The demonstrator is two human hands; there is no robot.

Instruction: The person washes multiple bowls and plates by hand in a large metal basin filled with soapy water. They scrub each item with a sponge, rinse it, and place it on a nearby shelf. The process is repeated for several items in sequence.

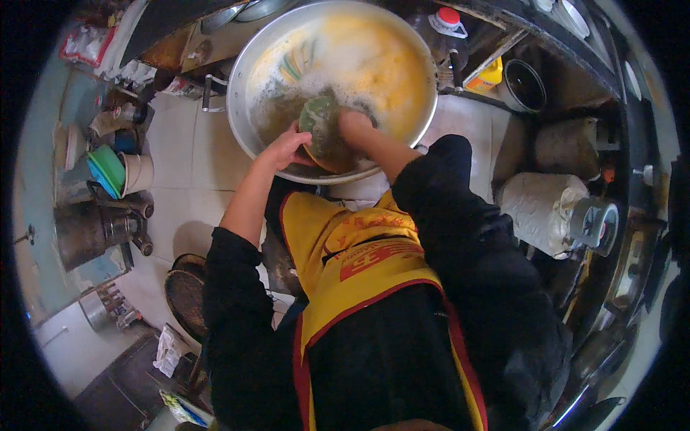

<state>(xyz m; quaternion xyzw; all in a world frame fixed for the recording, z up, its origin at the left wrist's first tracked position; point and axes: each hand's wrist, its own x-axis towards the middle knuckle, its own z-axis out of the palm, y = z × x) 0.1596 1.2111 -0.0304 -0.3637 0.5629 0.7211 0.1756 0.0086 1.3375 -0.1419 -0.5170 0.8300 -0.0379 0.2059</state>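
Before me stands a large round metal basin (242,132) of cloudy, foamy water (372,59). My left hand (291,145) grips the near side of a green bowl (322,113) with an orange rim, tilted inside the basin near its front wall. Blurred by motion, my right hand (356,125) is at the right of the bowl, partly in the water; its fingers and anything in them are hidden. More dishes with green and pale stripes (294,64) lie partly under the suds at the basin's upper left.
A metal handle (207,94) sticks out at the basin's left. To the right are a yellow jug (487,75), a dark pot (524,86) and a wrapped gas cylinder (544,215). Green and beige tubs (137,173) stand left, near a round brown stool (186,296).
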